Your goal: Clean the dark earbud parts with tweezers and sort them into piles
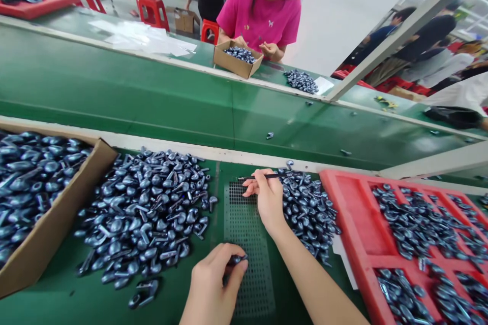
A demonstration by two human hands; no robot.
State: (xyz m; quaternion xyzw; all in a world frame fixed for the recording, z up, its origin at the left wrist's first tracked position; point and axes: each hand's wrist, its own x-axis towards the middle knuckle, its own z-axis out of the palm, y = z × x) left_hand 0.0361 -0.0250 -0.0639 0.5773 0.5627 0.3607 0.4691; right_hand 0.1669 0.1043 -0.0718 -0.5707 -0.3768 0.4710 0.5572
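Observation:
My left hand (pixel 215 282), low in the middle of the head view, pinches a small dark blue-grey part (pixel 237 259) between thumb and fingertips. Above and right of it, my right hand (pixel 267 195) holds a thin black pen-like tool (pixel 267 176), its tip pointing left. Both hands are over a clear perforated plate (pixel 247 233) lying on the green work surface (pixel 175 294). A large pile of shiny blue-grey parts (pixel 148 213) spreads left of the plate. A smaller pile (pixel 308 208) lies behind and right of my right hand.
A cardboard box (pixel 64 223) full of the same parts stands at the left. At the right is a red divided tray (pixel 351 223) with more parts. Beyond the pale rail runs a green belt (pixel 183 106) with a few loose parts. A person in pink sits across, by a small box (pixel 236 65).

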